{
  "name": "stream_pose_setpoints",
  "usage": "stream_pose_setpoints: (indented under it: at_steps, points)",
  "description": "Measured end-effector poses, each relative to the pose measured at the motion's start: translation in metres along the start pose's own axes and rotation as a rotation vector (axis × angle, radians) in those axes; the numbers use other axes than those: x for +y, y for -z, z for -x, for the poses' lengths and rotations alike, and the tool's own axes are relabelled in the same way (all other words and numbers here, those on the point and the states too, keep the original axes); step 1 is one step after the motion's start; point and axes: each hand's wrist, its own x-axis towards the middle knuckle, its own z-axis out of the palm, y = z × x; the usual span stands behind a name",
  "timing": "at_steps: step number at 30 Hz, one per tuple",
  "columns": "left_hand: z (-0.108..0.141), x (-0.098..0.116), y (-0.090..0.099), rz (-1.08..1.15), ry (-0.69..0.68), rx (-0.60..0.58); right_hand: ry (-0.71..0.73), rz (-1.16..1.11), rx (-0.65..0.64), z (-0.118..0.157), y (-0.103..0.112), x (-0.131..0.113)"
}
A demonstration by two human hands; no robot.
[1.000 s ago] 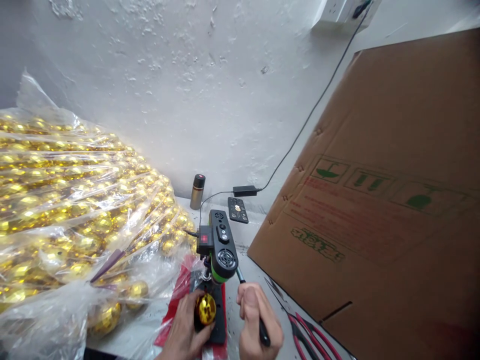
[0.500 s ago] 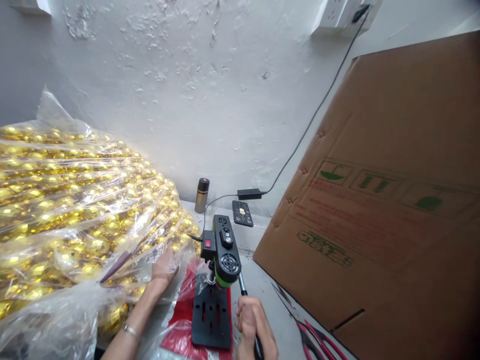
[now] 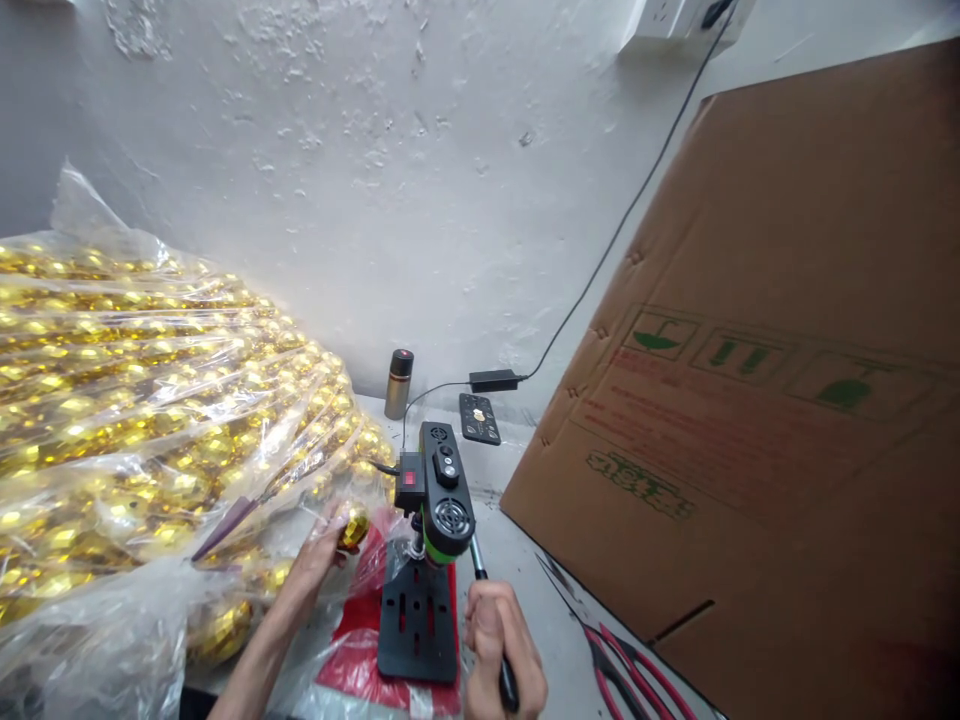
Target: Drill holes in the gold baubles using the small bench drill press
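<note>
In the head view my left hand (image 3: 321, 548) has its fingers wrapped round a shiny faceted gold ball (image 3: 354, 527), just left of a small bench drill press (image 3: 447, 490). My right hand (image 3: 501, 640) is closed round the black-ended lever (image 3: 508, 686) on the press's right side. A black slotted base plate (image 3: 417, 640) lies under the drill head on a red plastic sheet (image 3: 351, 650). Beside my left forearm, a large clear plastic bag (image 3: 154, 610) of gold balls spreads across the left.
A big cardboard box (image 3: 750, 250) leans at the right. Red-handled shears (image 3: 630, 680) lie in front of it. Behind the press stand a bottle (image 3: 399, 385), a dark phone-like slab (image 3: 480, 418) and a power adapter (image 3: 495, 380), its cable running up to a wall socket (image 3: 664, 22).
My left hand has drawn out from the bag's plastic with a gold ball in its fingers. My right hand stays on the lever. The whole view has shifted slightly.
</note>
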Motion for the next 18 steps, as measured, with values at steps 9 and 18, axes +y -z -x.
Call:
stream_pose_setpoints:
  at_steps: [9, 18]
  points:
    - [0.062, -0.045, -0.025, 0.273, 0.252, -0.134, 0.210, 0.066, -0.129, -0.034, 0.007, -0.015]
    - [0.055, -0.066, -0.041, -0.358, -0.172, -0.149, 0.227, 0.101, -0.150, -0.050, 0.004, -0.032]
